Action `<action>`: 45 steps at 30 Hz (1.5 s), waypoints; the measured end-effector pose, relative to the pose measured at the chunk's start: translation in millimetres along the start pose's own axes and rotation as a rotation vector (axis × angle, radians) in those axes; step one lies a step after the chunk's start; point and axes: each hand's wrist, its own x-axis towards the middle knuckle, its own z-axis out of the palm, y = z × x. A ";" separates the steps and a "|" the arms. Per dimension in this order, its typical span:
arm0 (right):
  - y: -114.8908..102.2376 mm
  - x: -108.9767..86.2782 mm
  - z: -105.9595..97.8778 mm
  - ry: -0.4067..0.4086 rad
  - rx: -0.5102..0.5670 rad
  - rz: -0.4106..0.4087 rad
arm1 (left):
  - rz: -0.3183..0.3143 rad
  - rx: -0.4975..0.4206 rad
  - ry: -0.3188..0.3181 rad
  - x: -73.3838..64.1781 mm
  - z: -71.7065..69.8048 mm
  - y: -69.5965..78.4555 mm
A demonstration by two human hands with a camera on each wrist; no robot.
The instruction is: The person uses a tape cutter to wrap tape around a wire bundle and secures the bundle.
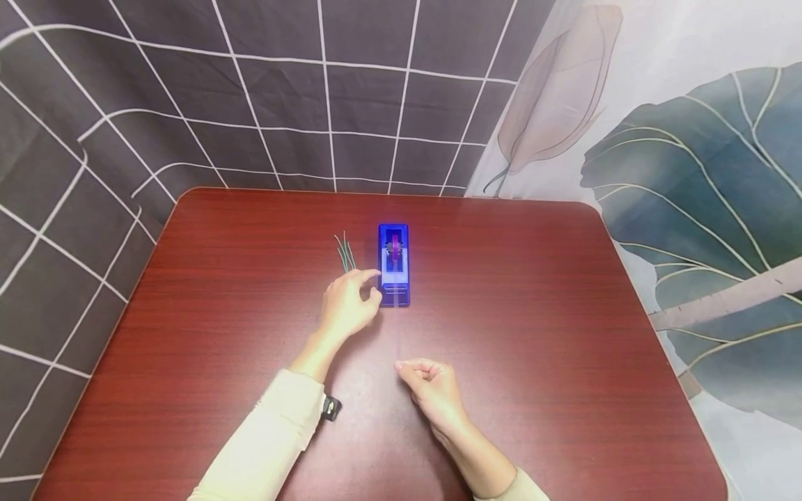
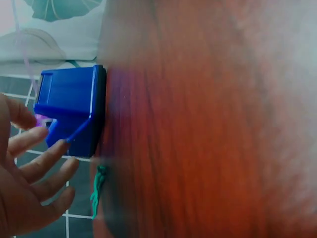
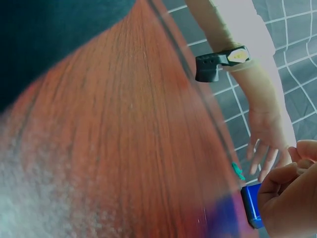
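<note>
A blue tape dispenser (image 1: 385, 296) with a purple-looking roll (image 1: 395, 245) stands toward the back of the table. From its front edge a clear strip of tape (image 1: 397, 334) stretches toward the person. The thumb and forefinger of my right hand (image 1: 441, 396) pinch the strip's free end, the other fingers curled in. Beside the dispenser's front left side is my left hand (image 1: 349, 303), its thumb and forefinger spread apart at the edge. In the left wrist view its fingers (image 2: 47, 161) are loosely extended, overlapping the blue dispenser body (image 2: 72, 91).
Several thin green twist-tie-like strands (image 1: 344, 250) lie left of the dispenser, just beyond the left hand. The reddish-brown wooden table (image 1: 532, 313) has rounded back corners. Behind it hangs a dark grid-patterned cloth (image 1: 282, 90), with a leaf-print curtain (image 1: 708, 174) at the right.
</note>
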 end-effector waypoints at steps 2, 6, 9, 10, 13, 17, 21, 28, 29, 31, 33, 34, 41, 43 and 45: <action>0.3 0.0 -0.1 0.000 0.000 0.005 | -0.013 -0.005 0.046 3.2 -1.5 -3.3; 0.7 -0.2 -0.1 0.001 0.005 0.013 | -0.058 0.016 0.122 9.5 -2.9 -10.8; 0.7 -0.4 0.1 0.003 0.005 0.018 | -0.129 0.069 0.118 12.5 -3.7 -15.4; 0.8 -0.4 0.1 0.004 0.006 0.018 | -0.153 0.093 0.104 13.1 -3.9 -16.6; 0.7 -0.6 0.2 0.006 0.006 0.020 | -0.223 0.157 0.046 13.4 -5.0 -18.7; 0.5 -0.7 0.1 0.004 0.005 0.016 | -0.294 0.211 -0.029 14.1 -4.6 -21.5; 0.3 -0.6 -0.2 0.003 0.004 0.014 | -0.325 0.266 -0.071 17.1 -3.0 -23.7; 0.1 -0.4 -0.2 -0.004 0.008 0.015 | -0.339 0.312 -0.095 19.3 -5.5 -23.8; 0.3 -0.2 -0.3 -0.004 0.009 0.015 | -0.336 0.313 -0.093 19.1 -5.6 -24.1; 0.8 0.1 -0.4 -0.003 0.006 0.017 | -0.330 0.317 -0.086 18.9 -6.3 -24.3; 1.3 0.6 -0.4 -0.001 0.003 0.020 | -0.325 0.334 -0.078 18.9 -6.6 -24.8; 1.6 0.8 -0.4 0.000 0.000 0.021 | -0.326 0.343 -0.075 19.1 -6.8 -24.9; 2.9 1.5 -0.4 -0.004 0.000 0.016 | -0.331 0.425 -0.149 22.5 -6.0 -22.7; 3.0 1.7 -0.4 -0.007 -0.001 0.008 | -0.322 0.444 -0.185 23.1 -4.5 -22.5; 3.1 1.8 -0.4 -0.008 -0.003 0.005 | -0.313 0.459 -0.207 22.8 -2.0 -23.4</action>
